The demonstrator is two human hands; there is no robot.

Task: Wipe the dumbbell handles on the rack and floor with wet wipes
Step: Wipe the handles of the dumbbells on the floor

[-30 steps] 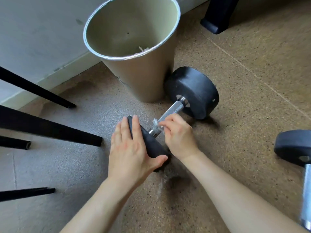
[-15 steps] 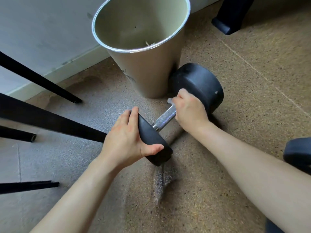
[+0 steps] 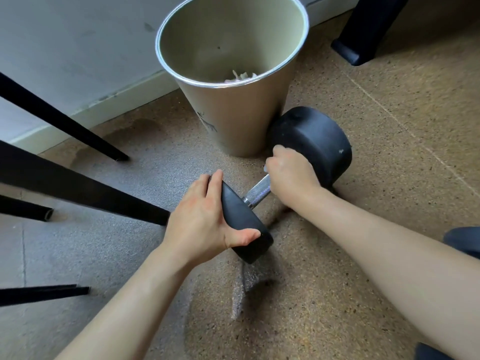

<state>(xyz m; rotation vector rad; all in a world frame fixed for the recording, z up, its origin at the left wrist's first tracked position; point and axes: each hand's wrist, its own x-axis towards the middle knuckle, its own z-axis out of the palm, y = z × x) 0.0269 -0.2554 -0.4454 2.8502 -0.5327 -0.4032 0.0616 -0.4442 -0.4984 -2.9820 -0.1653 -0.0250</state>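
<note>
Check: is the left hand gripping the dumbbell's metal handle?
No, the left hand braces the near black weight head; the right hand wraps the metal handle.

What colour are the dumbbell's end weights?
Matte black on both round end weights of the dumbbell with the knurled metal handle, seen in the head view.

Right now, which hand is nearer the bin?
Right. The right hand grips the dumbbell handle at its far end, beside the bin; the left hand holds the near weight head, farther away.
</note>
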